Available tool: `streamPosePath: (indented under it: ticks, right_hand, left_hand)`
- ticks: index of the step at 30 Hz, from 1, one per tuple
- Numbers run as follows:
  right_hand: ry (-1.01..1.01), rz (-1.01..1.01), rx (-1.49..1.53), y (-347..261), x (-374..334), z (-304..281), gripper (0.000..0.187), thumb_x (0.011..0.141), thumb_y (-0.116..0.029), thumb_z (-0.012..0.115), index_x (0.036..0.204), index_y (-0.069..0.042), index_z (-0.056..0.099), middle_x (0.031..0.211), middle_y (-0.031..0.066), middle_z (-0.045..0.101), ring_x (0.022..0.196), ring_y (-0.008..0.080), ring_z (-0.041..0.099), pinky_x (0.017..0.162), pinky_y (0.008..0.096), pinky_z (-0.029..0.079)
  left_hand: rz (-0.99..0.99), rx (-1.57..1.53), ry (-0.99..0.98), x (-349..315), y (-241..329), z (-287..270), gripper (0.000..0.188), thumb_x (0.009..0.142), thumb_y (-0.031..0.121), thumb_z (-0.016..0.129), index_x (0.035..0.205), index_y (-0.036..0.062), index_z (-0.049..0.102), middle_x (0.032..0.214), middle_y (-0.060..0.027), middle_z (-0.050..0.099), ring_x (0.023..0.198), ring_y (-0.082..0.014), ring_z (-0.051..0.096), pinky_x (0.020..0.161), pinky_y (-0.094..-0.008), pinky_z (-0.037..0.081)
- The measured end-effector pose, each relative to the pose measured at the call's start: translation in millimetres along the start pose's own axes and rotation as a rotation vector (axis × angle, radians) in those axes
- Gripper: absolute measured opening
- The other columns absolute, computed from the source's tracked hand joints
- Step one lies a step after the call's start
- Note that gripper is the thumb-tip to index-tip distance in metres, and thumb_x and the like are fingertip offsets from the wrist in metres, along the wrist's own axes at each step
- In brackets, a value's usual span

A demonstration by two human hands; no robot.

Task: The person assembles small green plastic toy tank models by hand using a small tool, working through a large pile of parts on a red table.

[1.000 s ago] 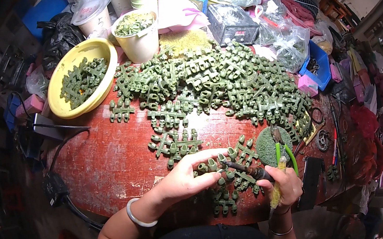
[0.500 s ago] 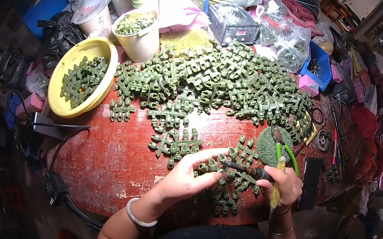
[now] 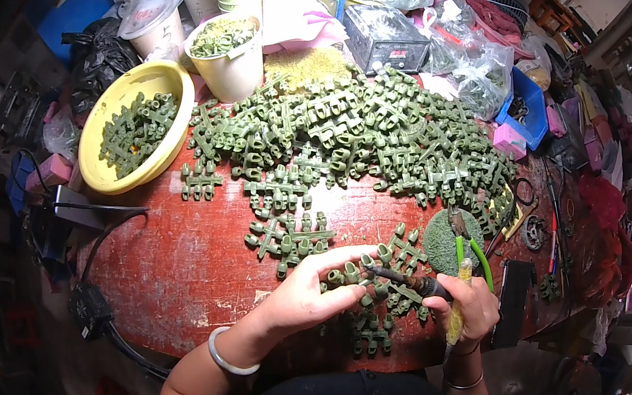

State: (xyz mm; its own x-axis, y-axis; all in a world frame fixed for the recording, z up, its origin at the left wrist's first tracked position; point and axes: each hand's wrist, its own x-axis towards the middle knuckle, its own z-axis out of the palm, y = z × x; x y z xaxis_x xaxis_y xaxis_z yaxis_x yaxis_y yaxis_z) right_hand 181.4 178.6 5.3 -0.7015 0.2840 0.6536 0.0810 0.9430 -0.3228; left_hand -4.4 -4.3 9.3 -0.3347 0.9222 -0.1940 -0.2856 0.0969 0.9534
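In my left hand, between thumb and fingers, is a green branched piece with several hollow, ring-like ends. My right hand grips a dark, pen-shaped tool that looks like a soldering iron. Its narrow tip reaches the green piece, though exact contact is hard to tell. A second slim tool with a yellow wrapped handle is also in the right hand, pointing back towards me. More green branched pieces lie below and beside my hands. Pliers with green handles rest just beyond my right hand on a round green pad.
A large heap of green pieces covers the far half of the red table. A yellow basin and white bucket stand at far left. A grey box, plastic bags and a blue bin line the far right.
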Motion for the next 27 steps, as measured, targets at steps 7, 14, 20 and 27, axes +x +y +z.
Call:
streamPosePath:
  ticks: [7, 14, 20, 27]
  right_hand:
    - [0.004, -0.006, -0.004, 1, -2, 0, 0.037, 0.083, -0.043, 0.076, 0.095, -0.008, 0.071, 0.067, 0.0048, 0.059, 0.054, 0.0206, 0.056, 0.048, 0.0303, 0.043]
    - [-0.006, 0.018, 0.009, -3, 0, 0, 0.036, 0.082, -0.041, 0.078, 0.094, -0.008, 0.072, 0.067, 0.0055, 0.060, 0.055, 0.0212, 0.056, 0.050, 0.0308, 0.044]
    - [-0.019, 0.023, 0.022, -1, -2, 0, 0.035, 0.082, -0.039, 0.078, 0.094, -0.007, 0.071, 0.070, 0.0064, 0.063, 0.056, 0.0205, 0.056, 0.050, 0.0305, 0.044]
    - [0.038, -0.020, 0.012, 2, -3, 3, 0.036, 0.080, -0.045, 0.078, 0.094, -0.012, 0.073, 0.063, 0.0020, 0.052, 0.049, 0.0187, 0.052, 0.044, 0.0302, 0.038]
  left_hand:
    - [0.008, 0.001, 0.002, 0, 0, 0, 0.051, 0.088, 0.009, 0.066, 0.137, -0.0007, 0.054, 0.131, -0.0118, 0.062, 0.123, -0.0171, 0.054, 0.108, -0.0340, 0.039]
    - [0.043, 0.032, -0.022, 1, -3, -2, 0.053, 0.089, 0.004, 0.064, 0.141, 0.0034, 0.052, 0.118, -0.0040, 0.063, 0.084, -0.0068, 0.058, 0.073, -0.0239, 0.050]
    - [0.083, 0.064, -0.028, 2, -6, -3, 0.052, 0.089, 0.004, 0.064, 0.140, 0.0028, 0.052, 0.117, -0.0047, 0.063, 0.085, -0.0072, 0.058, 0.075, -0.0244, 0.050]
    - [0.124, 0.084, -0.037, 2, -10, -3, 0.052, 0.089, 0.006, 0.065, 0.139, 0.0029, 0.053, 0.118, -0.0051, 0.063, 0.085, -0.0074, 0.057, 0.075, -0.0245, 0.049]
